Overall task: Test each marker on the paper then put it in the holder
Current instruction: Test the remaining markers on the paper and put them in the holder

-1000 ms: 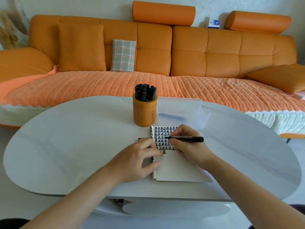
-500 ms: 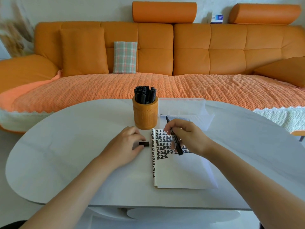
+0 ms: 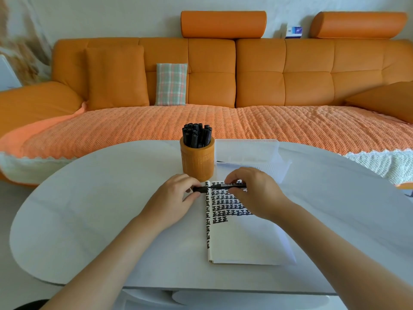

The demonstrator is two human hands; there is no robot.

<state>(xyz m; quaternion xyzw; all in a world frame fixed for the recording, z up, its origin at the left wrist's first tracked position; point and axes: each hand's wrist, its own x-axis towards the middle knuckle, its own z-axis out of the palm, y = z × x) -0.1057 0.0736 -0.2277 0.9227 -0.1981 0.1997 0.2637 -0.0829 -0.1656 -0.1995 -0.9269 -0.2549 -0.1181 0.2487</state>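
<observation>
- A pad of paper [image 3: 245, 242] lies flat on the white desk [image 3: 89, 209], right of centre. Rows of black test marks cover its upper part.
- The left hand [image 3: 176, 198] is at the pad's top left corner, its grip closed on a black cap [image 3: 200, 189] pinched between thumb and fingers.
- The right hand [image 3: 254, 193] is over the pad's top edge, its grip closed around a black marker [image 3: 228, 186] held level, nib end pointing left.
- Cap and nib end meet in line; I cannot tell whether the cap is seated.
- Just behind the hands an orange holder [image 3: 197, 162] stands upright, filled with capped black markers [image 3: 196, 135].
- A clear plastic case [image 3: 245, 151] sits just right of the holder.
- Beyond the desk is an orange sofa [image 3: 290, 86] with a plaid cushion [image 3: 171, 84].
</observation>
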